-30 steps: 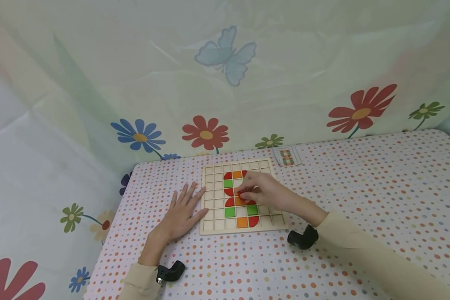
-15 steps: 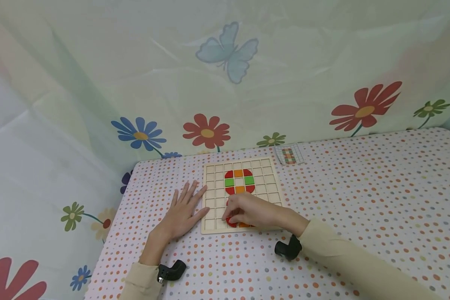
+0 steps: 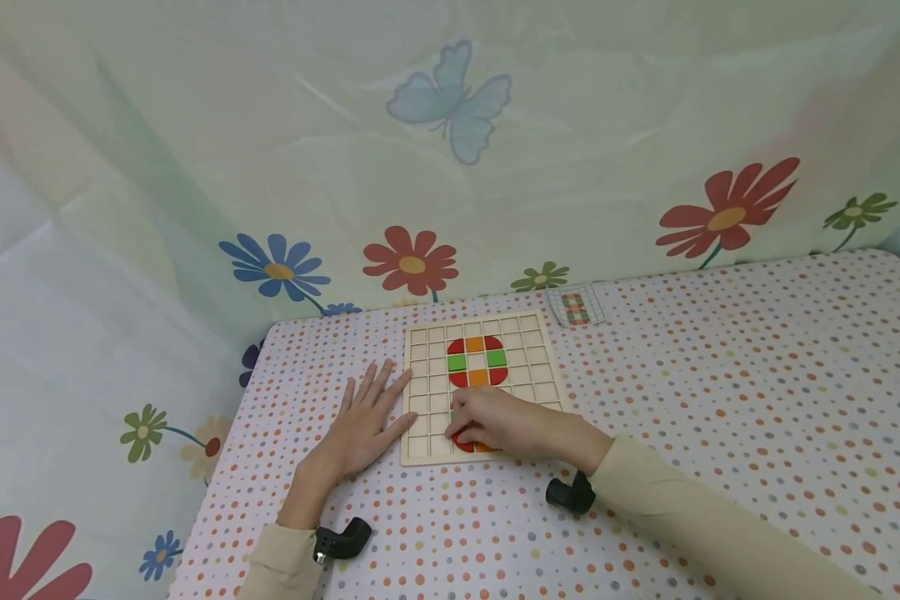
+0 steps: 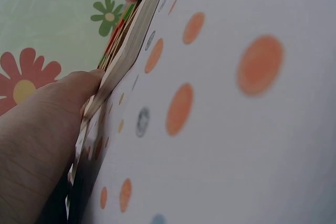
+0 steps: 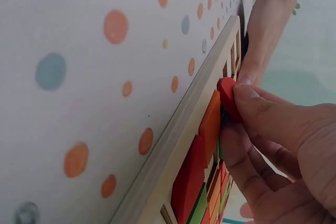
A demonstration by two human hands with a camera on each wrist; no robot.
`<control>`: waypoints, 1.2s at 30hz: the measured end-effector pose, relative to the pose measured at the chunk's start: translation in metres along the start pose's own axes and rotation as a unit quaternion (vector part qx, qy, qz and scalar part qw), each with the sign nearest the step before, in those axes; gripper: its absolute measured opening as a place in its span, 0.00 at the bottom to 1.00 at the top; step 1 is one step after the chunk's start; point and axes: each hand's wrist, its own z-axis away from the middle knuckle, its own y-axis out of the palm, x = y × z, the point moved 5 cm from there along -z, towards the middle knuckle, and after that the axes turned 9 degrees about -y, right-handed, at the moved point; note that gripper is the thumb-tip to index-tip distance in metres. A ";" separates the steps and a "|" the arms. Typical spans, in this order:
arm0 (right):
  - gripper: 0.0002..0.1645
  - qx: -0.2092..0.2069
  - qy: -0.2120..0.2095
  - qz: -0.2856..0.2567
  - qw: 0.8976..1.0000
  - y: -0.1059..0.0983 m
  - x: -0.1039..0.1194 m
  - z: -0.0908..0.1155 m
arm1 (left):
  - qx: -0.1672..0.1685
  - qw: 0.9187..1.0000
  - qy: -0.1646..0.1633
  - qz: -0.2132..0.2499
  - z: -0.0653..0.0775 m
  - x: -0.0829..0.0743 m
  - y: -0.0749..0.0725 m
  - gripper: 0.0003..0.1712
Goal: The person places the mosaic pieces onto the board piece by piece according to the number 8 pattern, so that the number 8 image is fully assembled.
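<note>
A light wooden grid board (image 3: 420, 450) lies on the table, with red rounded-corner, green and orange tiles in its cells. At the near end of the pattern, my right hand (image 3: 495, 421) pinches a red rounded-corner tile (image 5: 228, 98) between thumb and fingers. In the right wrist view that tile is tilted at its cell, beside an orange tile (image 5: 210, 127). My fingers hide several tiles in the head view. My left hand (image 3: 356, 429) lies flat with fingers spread, thumb and a fingertip touching the board's left edge. An upper ring of tiles (image 3: 478, 378) shows fully.
A small pattern card (image 3: 576, 306) lies behind the board's far right corner. Black wrist cameras (image 3: 343, 540) sit at both wrists. A dotted cloth (image 3: 720, 375) covers the table, and a flowered curtain (image 3: 570, 167) hangs behind it.
My right hand has moved from the board's middle down and left to the near-left corner of the pattern, carrying the red tile. My left hand has stayed in place.
</note>
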 end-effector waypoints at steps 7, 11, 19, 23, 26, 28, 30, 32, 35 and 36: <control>0.09 -0.017 -0.027 0.048 0.998 0.002 0.004 -0.002 | 0.012 1.000 -0.004 -0.008 0.000 0.003 -0.001 0.42; 0.08 -0.032 -0.047 0.077 0.995 0.004 0.005 -0.001 | 0.008 1.000 -0.005 -0.008 0.000 0.005 -0.002 0.42; 0.08 -0.075 -0.039 0.063 0.994 0.010 0.014 0.019 | 0.015 1.000 -0.007 -0.004 0.001 0.006 -0.001 0.42; 0.10 -0.093 -0.022 0.052 0.994 0.011 0.028 0.039 | 0.014 1.000 -0.009 -0.002 0.001 0.005 -0.001 0.43; 0.12 -0.095 -0.003 0.057 0.994 0.009 0.037 0.058 | 0.021 1.000 -0.010 0.001 0.002 0.004 -0.002 0.43; 0.14 -0.098 0.008 0.070 0.993 0.003 0.039 0.071 | 0.031 0.999 -0.011 0.000 0.003 0.003 -0.004 0.44; 0.17 -0.106 0.018 0.086 0.990 -0.005 0.037 0.084 | 0.039 0.999 -0.005 0.003 0.004 0.002 -0.008 0.44; 0.20 -0.118 0.034 0.106 0.987 -0.015 0.033 0.097 | 0.042 0.999 0.000 0.012 0.005 0.000 -0.016 0.43; 0.27 -0.136 0.075 0.122 0.980 -0.032 0.022 0.115 | 0.021 1.000 0.014 0.018 0.008 -0.003 -0.031 0.39; 0.30 -0.141 0.091 0.120 0.979 -0.038 0.017 0.120 | 0.004 1.000 0.022 0.013 0.009 -0.005 -0.036 0.38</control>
